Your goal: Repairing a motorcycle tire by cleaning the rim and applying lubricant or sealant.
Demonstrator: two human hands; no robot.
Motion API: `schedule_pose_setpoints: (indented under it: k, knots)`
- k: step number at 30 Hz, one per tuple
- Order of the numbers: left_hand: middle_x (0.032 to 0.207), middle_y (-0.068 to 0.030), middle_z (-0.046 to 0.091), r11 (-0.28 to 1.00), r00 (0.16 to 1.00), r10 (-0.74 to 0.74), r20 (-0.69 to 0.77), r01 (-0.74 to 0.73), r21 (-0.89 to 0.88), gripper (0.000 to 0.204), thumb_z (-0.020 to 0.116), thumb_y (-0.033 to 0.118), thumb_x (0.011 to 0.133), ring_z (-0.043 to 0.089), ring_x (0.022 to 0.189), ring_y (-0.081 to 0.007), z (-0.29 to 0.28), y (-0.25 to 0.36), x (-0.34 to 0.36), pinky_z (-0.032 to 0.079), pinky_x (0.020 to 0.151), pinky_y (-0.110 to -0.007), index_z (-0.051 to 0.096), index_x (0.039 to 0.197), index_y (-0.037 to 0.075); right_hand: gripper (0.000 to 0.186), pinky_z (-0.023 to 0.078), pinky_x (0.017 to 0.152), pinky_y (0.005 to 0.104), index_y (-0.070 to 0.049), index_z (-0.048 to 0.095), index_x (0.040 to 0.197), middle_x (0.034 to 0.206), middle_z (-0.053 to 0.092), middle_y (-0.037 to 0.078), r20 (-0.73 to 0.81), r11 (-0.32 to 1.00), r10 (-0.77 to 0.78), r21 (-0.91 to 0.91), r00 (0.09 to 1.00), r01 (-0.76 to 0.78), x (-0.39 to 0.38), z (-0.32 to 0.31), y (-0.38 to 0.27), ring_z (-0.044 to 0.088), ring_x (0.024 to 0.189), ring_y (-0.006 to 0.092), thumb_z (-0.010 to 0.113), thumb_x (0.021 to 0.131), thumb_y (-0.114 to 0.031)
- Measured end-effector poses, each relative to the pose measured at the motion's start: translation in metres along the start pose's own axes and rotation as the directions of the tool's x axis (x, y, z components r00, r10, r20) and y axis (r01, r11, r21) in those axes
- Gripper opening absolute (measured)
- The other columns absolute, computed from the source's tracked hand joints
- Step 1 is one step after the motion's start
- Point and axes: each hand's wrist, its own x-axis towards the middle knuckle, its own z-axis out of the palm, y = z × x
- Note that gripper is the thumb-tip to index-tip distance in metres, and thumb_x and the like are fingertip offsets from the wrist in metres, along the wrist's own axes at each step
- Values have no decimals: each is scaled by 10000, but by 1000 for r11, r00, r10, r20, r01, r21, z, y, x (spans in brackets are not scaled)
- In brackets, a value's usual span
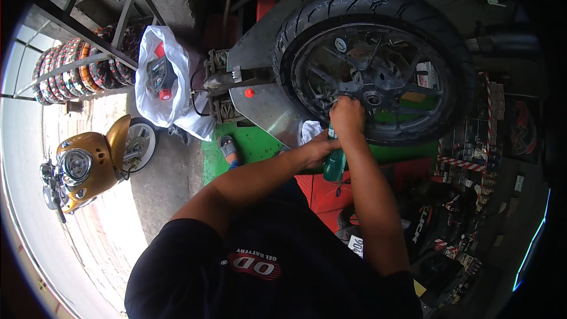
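A motorcycle wheel with a black tyre (289,29) lies flat in front of me on a tyre changer, its dark spoked rim (384,80) facing up. My left hand (319,149) is closed round a green bottle (334,166) at the wheel's near edge. Just above it my right hand (347,116) makes a fist over the near left part of the rim, by the bottle's top. What sits in that fist is hidden. A crumpled white cloth (310,131) lies beside my left hand, against the metal plate (277,119).
A clamp arm (248,77) reaches the tyre from the left. Beyond it stands a white plastic bag (177,106) holding a red and black object. A gold motorbike (91,162) is parked at left, below racked tyres (77,68). Packaged goods (472,147) line the right.
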Motion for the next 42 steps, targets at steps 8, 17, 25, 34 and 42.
schedule_pose_setpoints:
  k: [8,17,25,34,42]
  knots:
    - [1342,-109,596,999,999,-28,39,30,-43,810,801,170,883,648,1170,-262,6,-10,-4,568,952,-514,293,1513,122,220,569,815,503,-54,769,1025,940,732,235,-43,982,-177,64,983,179,-6,-2,19,707,871,434,624,874,-121]
    - [1335,-94,602,993,1000,-9,14,11,-115,801,795,168,889,646,1178,-273,6,-8,1,567,947,-528,292,1512,144,199,577,793,518,-49,746,994,899,728,232,1,985,-175,8,985,175,1,7,17,714,867,438,611,860,-113]
    - [1321,-109,612,997,999,-36,-1,36,-75,755,794,223,895,647,1184,-270,3,-19,5,561,970,-513,326,1479,120,221,564,819,532,-33,735,1034,966,722,255,48,980,-194,63,980,191,1,7,17,702,926,449,608,893,-147]
    - [1179,-108,664,930,997,-33,73,57,-363,557,658,508,937,687,1060,-278,48,-15,5,574,933,-489,549,1281,83,875,486,1029,489,28,419,1487,1366,553,314,187,927,-80,376,979,4,-108,-107,51,593,1216,454,811,838,-410]
    - [1143,-141,660,802,994,-107,32,105,-588,702,672,652,834,649,1077,-325,108,12,4,493,1016,-504,565,1246,93,813,490,1010,507,-22,466,1407,1315,520,251,-67,961,42,275,997,-22,-136,-131,43,558,1215,448,878,722,-164]
